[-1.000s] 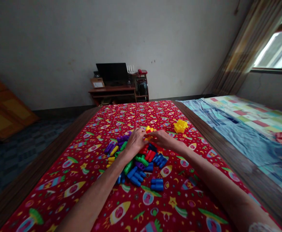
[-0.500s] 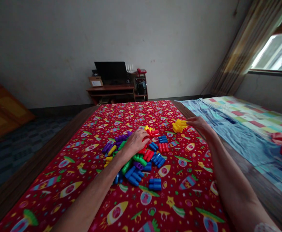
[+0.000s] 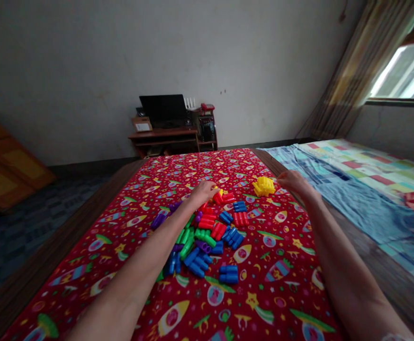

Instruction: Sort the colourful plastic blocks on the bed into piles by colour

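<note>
"What've you got?"

"Can't tell if my left fingers (image 3: pixel 212 185) are clamped on that half-hidden yellow block (image 3: pixel 220 192) or apart; right fingers (image 3: pixel 283 177) ditto, beside the yellow pile (image 3: pixel 264 186). My left forearm (image 3: pixel 139 270) hides some mixed blocks (image 3: pixel 207 221) on the bench (image 3: pixel 100 208)."

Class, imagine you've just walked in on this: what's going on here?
A person is handling toy blocks with both hands on a red patterned cloth. The left hand is at a yellow block by the far edge of a mixed heap; whether it grasps it is unclear. The right hand is just beside a yellow cluster, away from the heap; contact is hard to tell. One blue block lies apart on the near side.
</note>
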`<state>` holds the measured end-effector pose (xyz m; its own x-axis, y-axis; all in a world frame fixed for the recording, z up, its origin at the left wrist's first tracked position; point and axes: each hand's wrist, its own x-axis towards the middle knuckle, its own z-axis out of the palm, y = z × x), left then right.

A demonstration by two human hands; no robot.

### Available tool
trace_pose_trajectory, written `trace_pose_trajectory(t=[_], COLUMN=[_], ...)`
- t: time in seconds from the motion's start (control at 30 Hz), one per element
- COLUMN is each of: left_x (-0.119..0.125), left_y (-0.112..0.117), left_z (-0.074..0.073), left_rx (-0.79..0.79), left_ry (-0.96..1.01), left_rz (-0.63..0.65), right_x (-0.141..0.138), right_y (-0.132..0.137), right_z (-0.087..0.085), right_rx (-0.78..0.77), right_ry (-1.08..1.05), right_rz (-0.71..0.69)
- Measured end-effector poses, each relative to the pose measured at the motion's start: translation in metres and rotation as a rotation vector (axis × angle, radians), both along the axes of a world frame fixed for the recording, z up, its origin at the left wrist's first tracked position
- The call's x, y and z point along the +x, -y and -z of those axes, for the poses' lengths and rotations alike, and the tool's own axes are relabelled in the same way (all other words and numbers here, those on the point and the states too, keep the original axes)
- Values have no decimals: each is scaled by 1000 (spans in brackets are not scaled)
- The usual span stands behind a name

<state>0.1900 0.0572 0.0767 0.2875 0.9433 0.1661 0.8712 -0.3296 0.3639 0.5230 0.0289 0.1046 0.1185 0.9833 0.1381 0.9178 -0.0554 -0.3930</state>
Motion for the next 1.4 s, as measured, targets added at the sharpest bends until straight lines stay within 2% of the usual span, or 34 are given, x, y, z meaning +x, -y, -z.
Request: trace_pose_trajectory(t=[0.1, 0.23, 0.33, 0.43, 0.53, 0.6, 0.67, 0.77, 0.83, 0.9, 0.97, 1.1, 1.2, 1.3, 1.4], left_x=[8, 11, 14, 17, 13, 7, 0, -8, -9, -8, -6, -3, -3, -4, -7], left_y=[-5, 6, 24, 37, 40, 39, 37, 34, 32, 31, 31, 36, 39, 41, 40], left_z=[1, -10, -20, -22, -14, -6, 4, 16, 22, 26, 27, 24, 17, 10, 4], left_rx=[2, 28, 23, 27, 138, 188, 152, 77, 90, 121, 144, 163, 85, -16, -30], left_ry=[26, 214, 423, 414, 175, -24, -142, -154, -118, -88, -64, 36, 93, 195, 362], left_rz=[-27, -40, 36, 111, 110, 61, 27, 44, 68, 67, 41, -5, -20, -37, -27], right_x=[-31, -88, -123, -135, -117, -93, -64, -28, -15, -11, -14, -24, -31, -42, -68], right_y=[10, 19, 25, 24, 17, 11, 6, 4, 6, 7, 7, 7, 11, 20, 30], right_z=[-12, -11, -4, 0, -4, -8, -10, -4, 4, 11, 14, 5, -9, -22, -27], right_rx=[144, 259, 241, 164, 179, 234, 282, 251, 156, 27, -96, -222, -224, -133, -7], right_ry=[64, -69, -185, -198, -140, -91, -41, 44, 89, 128, 170, 278, 339, 366, 372], right_rz=[-52, -366, -516, -567, -419, -210, 17, 282, 369, 366, 297, 149, 143, 149, 37])
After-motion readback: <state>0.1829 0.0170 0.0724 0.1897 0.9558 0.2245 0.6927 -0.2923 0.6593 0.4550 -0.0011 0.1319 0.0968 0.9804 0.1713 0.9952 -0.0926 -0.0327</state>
